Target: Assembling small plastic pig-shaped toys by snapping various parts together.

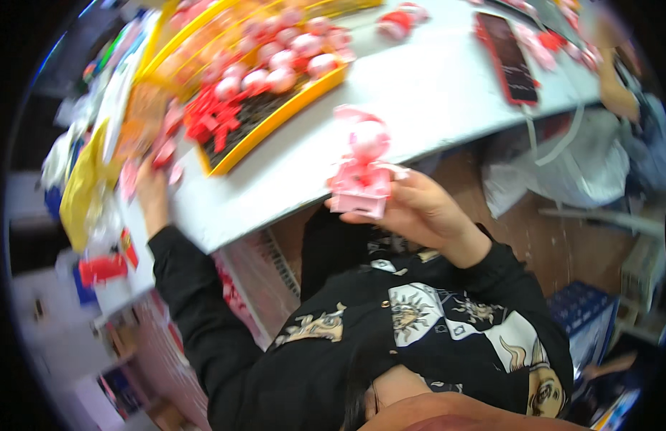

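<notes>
Above the table's front edge, my right hand [433, 219] is closed around a pink toy figure [361, 172]. The figure has a round pale head, a long ear-like part on top and a boxy pink base; it is somewhat blurred. Over at the left end of the table, my left hand [153, 187] reaches in among loose pink and red plastic pieces [166, 152]. Its fingers are smeared and partly hidden, so I cannot make out whether they grip a piece.
A yellow tray [257, 123] on the white table [290, 172] carries several round pink-white heads [281, 68] and red parts [212, 118]. A phone [507, 57] with a cable lies at the right. Plastic bags [563, 161] hang beyond the edge. Another person's arm [619, 86] shows far right.
</notes>
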The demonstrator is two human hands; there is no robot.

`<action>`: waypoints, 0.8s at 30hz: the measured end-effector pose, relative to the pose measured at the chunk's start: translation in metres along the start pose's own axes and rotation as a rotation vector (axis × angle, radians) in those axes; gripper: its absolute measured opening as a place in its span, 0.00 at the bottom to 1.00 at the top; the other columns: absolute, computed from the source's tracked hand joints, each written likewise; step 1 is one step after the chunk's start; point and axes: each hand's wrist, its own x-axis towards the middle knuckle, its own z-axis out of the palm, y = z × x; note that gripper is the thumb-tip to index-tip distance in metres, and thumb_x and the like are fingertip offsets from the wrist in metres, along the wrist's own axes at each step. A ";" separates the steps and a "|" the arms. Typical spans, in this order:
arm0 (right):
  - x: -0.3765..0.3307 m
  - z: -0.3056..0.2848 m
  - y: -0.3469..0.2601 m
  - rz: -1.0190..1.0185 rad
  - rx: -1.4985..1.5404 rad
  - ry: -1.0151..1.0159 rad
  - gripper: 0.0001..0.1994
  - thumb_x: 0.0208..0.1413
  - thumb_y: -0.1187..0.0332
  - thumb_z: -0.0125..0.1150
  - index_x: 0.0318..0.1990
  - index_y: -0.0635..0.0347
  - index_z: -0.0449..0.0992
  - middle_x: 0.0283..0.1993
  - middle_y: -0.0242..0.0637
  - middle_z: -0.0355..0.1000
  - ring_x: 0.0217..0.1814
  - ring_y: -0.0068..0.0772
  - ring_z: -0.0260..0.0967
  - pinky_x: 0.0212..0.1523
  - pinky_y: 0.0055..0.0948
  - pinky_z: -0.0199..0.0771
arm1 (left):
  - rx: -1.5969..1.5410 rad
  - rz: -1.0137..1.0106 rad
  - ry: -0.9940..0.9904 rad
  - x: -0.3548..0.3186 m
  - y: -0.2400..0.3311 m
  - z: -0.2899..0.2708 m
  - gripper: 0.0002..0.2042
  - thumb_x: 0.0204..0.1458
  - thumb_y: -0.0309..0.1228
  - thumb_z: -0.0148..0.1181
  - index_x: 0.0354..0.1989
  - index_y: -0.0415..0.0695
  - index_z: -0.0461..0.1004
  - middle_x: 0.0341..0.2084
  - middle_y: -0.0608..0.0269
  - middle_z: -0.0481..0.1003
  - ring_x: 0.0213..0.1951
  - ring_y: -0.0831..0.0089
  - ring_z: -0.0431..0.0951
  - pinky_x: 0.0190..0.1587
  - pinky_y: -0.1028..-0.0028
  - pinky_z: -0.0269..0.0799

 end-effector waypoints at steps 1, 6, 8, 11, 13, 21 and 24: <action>0.001 0.000 -0.001 0.004 0.019 0.000 0.25 0.62 0.72 0.51 0.63 0.71 0.54 0.63 0.51 0.59 0.65 0.47 0.59 0.65 0.50 0.59 | 0.027 0.025 0.049 -0.005 0.013 -0.002 0.18 0.47 0.19 0.50 0.48 0.36 0.74 0.39 0.46 0.78 0.44 0.57 0.77 0.51 0.65 0.69; 0.004 0.002 0.000 0.047 0.102 -0.036 0.24 0.62 0.73 0.50 0.64 0.68 0.54 0.63 0.49 0.60 0.65 0.42 0.60 0.64 0.46 0.62 | -0.191 -0.004 0.243 -0.033 0.031 -0.034 0.14 0.51 0.19 0.56 0.47 0.34 0.71 0.54 0.46 0.69 0.57 0.58 0.68 0.57 0.67 0.64; 0.000 -0.002 -0.002 0.023 0.090 -0.010 0.24 0.62 0.73 0.50 0.64 0.68 0.54 0.63 0.49 0.60 0.65 0.42 0.60 0.64 0.46 0.63 | -0.400 -0.022 0.203 -0.037 0.060 -0.024 0.13 0.51 0.18 0.56 0.46 0.35 0.71 0.52 0.49 0.71 0.55 0.62 0.70 0.57 0.67 0.64; -0.002 -0.002 -0.003 0.017 0.093 -0.017 0.24 0.62 0.73 0.50 0.64 0.68 0.54 0.63 0.48 0.60 0.65 0.42 0.61 0.64 0.45 0.63 | -0.331 0.141 0.118 -0.056 0.118 -0.042 0.15 0.46 0.14 0.55 0.44 0.39 0.72 0.50 0.52 0.71 0.53 0.63 0.71 0.58 0.68 0.62; -0.002 -0.002 -0.002 0.013 0.093 -0.028 0.24 0.62 0.73 0.49 0.64 0.68 0.54 0.63 0.48 0.60 0.65 0.42 0.61 0.64 0.45 0.63 | -0.261 0.191 0.103 -0.072 0.132 -0.044 0.16 0.45 0.13 0.55 0.44 0.40 0.73 0.52 0.53 0.69 0.55 0.61 0.69 0.59 0.66 0.61; 0.001 0.000 0.003 0.052 0.109 -0.010 0.23 0.63 0.73 0.49 0.64 0.67 0.54 0.61 0.48 0.61 0.64 0.42 0.62 0.64 0.45 0.63 | -0.276 0.191 -0.036 -0.110 0.121 -0.032 0.22 0.53 0.16 0.46 0.56 0.44 0.71 0.62 0.53 0.62 0.65 0.60 0.58 0.65 0.66 0.51; 0.000 0.002 0.002 0.058 0.092 0.002 0.23 0.63 0.73 0.49 0.64 0.67 0.54 0.61 0.48 0.62 0.64 0.41 0.61 0.64 0.45 0.63 | -0.418 -0.019 0.182 -0.118 0.123 -0.023 0.16 0.62 0.28 0.45 0.57 0.36 0.67 0.57 0.53 0.68 0.60 0.64 0.65 0.62 0.68 0.57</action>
